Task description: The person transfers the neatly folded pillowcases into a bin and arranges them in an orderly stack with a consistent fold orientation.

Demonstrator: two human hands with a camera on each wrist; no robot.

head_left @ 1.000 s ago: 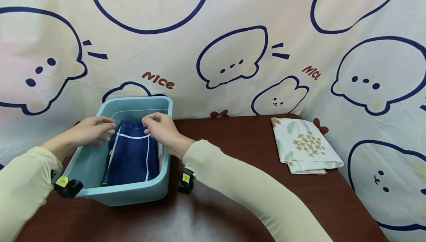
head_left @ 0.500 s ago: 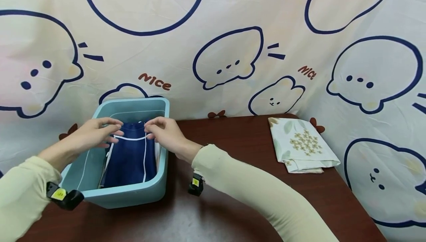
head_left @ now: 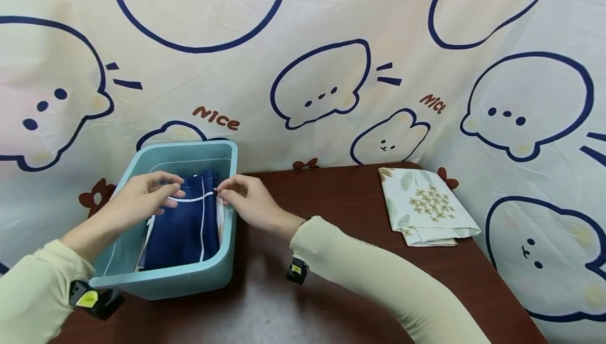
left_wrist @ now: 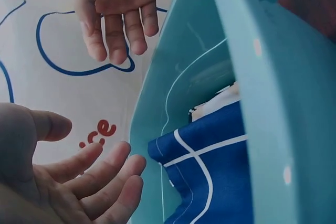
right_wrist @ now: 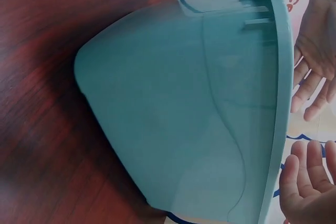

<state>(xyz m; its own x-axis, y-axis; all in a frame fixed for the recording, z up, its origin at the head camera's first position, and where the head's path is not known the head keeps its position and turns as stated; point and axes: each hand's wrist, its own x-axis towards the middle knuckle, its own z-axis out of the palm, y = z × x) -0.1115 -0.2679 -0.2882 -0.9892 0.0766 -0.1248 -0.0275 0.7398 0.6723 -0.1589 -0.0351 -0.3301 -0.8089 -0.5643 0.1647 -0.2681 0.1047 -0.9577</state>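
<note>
A light blue plastic bin (head_left: 163, 275) stands on the table at the left of the head view. Inside lies a folded navy cloth (head_left: 177, 239) with white lines, also seen as blue cloth (left_wrist: 223, 171) in the left wrist view. Above the bin's left side hovers my left hand (head_left: 147, 199), fingers loosely bent and holding nothing. My right hand (head_left: 251, 202) is over the right rim, near the cloth's upper right corner; the left wrist view shows this right hand (left_wrist: 123, 11) with loose, spread fingers around nothing. Some pale fabric (left_wrist: 218, 102) shows beside the navy cloth.
On the table's right side lies a folded white cloth (head_left: 428, 204) with a yellow floral print. The dark red-brown table (head_left: 322, 202) backs onto a cream curtain (head_left: 265, 7) with navy cartoon outlines.
My right hand has moved right, from above the navy cloth to the bin's right rim. The left hand has shifted slightly right over the bin. The head view has turned a little.
</note>
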